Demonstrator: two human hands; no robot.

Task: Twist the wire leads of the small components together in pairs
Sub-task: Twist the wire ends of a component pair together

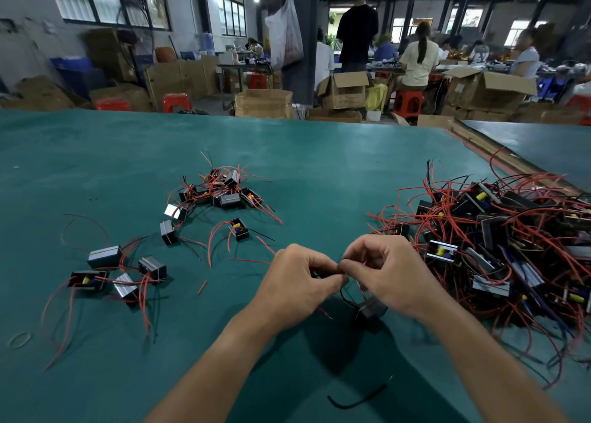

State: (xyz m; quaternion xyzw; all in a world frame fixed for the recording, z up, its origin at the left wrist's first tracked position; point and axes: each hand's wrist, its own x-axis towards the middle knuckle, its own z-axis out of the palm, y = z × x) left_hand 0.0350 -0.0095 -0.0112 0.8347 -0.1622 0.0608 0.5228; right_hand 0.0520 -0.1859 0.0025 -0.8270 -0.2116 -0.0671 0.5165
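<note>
My left hand (295, 283) and my right hand (388, 275) meet fingertip to fingertip above the green table (96, 160), both pinching thin wire leads (343, 291) between them. A small black component (371, 310) hangs by those leads just below my right hand, blurred. A red lead end pokes out under my left hand. A big tangled heap of black components with red and black wires (499, 243) lies to the right. Two smaller groups of components lie left: one near the middle (220, 192), one at the near left (121, 272).
A loose black wire (358, 397) lies near the front edge, a short red wire scrap (202, 286) left of my hands, and a rubber band (19, 339) at far left. Beyond the table are cardboard boxes (263, 102), red stools and people working.
</note>
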